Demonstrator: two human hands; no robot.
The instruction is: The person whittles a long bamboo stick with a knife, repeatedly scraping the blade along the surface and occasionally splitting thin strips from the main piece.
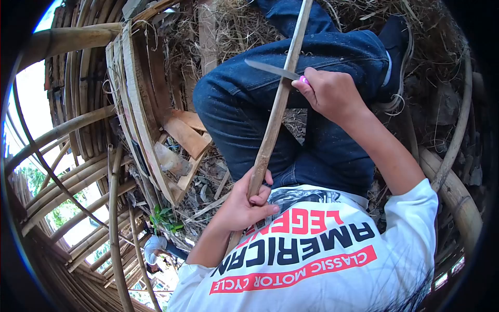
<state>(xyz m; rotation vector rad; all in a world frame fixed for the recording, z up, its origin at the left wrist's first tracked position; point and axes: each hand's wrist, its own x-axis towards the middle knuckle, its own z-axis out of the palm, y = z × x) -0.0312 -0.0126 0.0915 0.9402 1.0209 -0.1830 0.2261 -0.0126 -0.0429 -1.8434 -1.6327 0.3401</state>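
Note:
A long bamboo strip (pixel 275 117) runs slantwise from my torso up across my jeans and out past the top edge. My left hand (pixel 247 205) is wrapped round its lower part, close to my shirt. In my right hand (pixel 332 93) is a knife (pixel 267 68), gripped by its handle, of which only a bit of pink shows. The blade points left and crosses the strip over my thigh, seemingly touching it. Most of the handle is hidden inside my fingers.
At the left, a frame of bamboo poles (pixel 114 223) and stacked slats rises. Pale boards (pixel 184 136) lie beside my knee. Shavings and dry fibres (pixel 244 26) cover the ground. Thick bamboo (pixel 455 200) is at the right. Another person (pixel 155 247) is in the lower left background.

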